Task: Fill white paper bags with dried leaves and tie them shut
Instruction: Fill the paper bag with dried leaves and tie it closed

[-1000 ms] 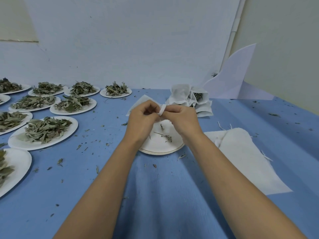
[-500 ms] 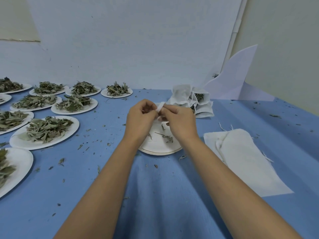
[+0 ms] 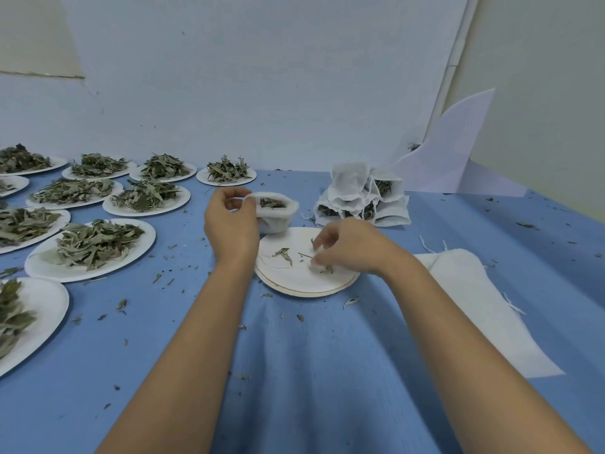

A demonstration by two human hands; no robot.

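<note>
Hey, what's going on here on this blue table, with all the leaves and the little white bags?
A person is filling small white bags with dried leaves. The left hand holds an open bag with leaves inside, at the far edge of a nearly bare plate. The right hand pinches at the leaf scraps on that plate. A pile of filled bags sits behind, plates heaped with leaves stand to the left, and flat empty bags lie to the right.

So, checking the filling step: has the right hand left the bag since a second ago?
Yes. The right hand came off the bag, nearer and rightward, now low over the plate; the left hand holds the bag.
</note>
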